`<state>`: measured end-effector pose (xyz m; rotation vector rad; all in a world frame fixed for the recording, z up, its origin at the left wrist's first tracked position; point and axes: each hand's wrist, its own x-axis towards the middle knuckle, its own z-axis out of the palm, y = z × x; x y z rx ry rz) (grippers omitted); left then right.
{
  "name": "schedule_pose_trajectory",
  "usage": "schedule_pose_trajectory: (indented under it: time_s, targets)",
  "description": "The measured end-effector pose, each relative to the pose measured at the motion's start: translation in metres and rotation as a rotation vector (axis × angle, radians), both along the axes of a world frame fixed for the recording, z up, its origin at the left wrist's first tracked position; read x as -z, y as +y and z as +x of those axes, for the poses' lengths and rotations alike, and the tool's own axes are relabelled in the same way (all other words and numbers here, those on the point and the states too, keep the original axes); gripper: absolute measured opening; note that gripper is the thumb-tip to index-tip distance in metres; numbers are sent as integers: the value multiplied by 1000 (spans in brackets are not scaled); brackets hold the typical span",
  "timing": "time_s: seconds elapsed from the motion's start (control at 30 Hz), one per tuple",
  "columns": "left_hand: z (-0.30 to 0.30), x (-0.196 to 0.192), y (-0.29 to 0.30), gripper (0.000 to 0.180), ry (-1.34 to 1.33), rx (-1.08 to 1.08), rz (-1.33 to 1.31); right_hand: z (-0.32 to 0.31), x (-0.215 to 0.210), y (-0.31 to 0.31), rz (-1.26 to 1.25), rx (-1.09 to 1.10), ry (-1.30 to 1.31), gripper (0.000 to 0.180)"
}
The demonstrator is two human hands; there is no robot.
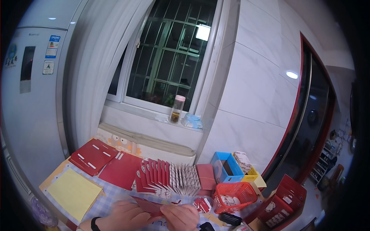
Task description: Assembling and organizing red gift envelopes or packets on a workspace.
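Note:
Near the table's front edge, both hands are on a folded dark red paper piece (148,206), like an envelope or packet. My left hand (125,216), with a black band on its wrist, is closed on its left side and slightly blurred. The fingers of my right hand (180,218) pinch its right end. Just beyond them stands a row of red folded packets (154,173), which continues to the right as white patterned packets (184,178). To the right of my right hand is a round clear container (203,204) of small red and white pieces.
At left lie a yellow sheet (74,192), stacked dark red folders (93,157) and a flat red sheet (121,171). On the right are a blue box (225,169), a yellow box (251,175), a red plastic basket (235,192), a black object (230,219) and an open red box (285,200).

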<state>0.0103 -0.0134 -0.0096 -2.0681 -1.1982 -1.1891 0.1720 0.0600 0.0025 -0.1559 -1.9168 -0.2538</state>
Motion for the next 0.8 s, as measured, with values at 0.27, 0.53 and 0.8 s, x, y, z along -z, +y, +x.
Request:
schedule_pose_trajectory:
  time_s: [0.27,0.53,0.8]
  targets:
    - [-1,-44,-13,20,144,56,142,5,-4,-7,12,-4,-58,21]
    - [-16,-28,-2,14,43,91,107,13,-25,-5,-148,-20,-76,28]
    - [-13,-29,1,18,-41,130,169,9,-10,-3,-141,4,-83,18]
